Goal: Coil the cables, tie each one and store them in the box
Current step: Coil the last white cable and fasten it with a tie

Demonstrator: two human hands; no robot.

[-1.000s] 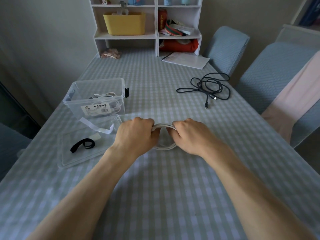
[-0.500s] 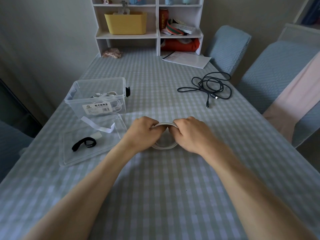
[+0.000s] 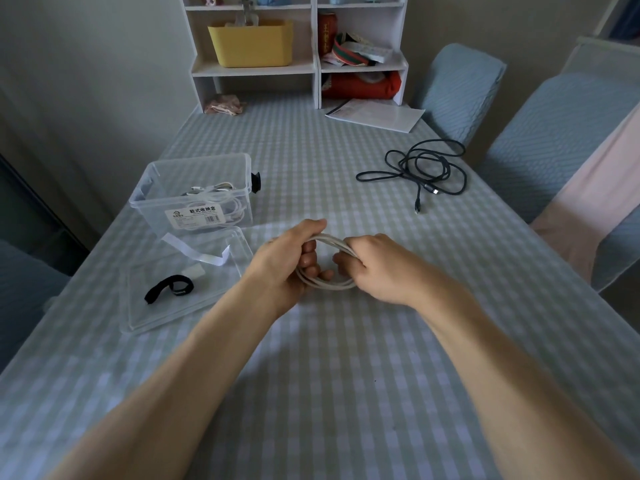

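A coiled white cable (image 3: 327, 285) is held over the middle of the table between both hands. My left hand (image 3: 287, 259) grips the coil's left side, fingers curled through the loop. My right hand (image 3: 375, 268) grips its right side. A clear plastic box (image 3: 194, 194) stands to the left with a tied white cable (image 3: 214, 199) inside. Its clear lid (image 3: 194, 282) lies in front of it, carrying a black strap (image 3: 169, 288) and a white strap (image 3: 197, 252). A loose dark cable (image 3: 424, 168) sprawls at the far right.
A white shelf unit (image 3: 317, 60) with a yellow basket (image 3: 251, 43) stands at the table's far end. White papers (image 3: 375, 114) lie in front of it. Blue-covered chairs (image 3: 457, 88) line the right side.
My left hand has turned palm-inward, so its fingers now show inside the loop. The coil has opened out and more of it is visible between the hands.
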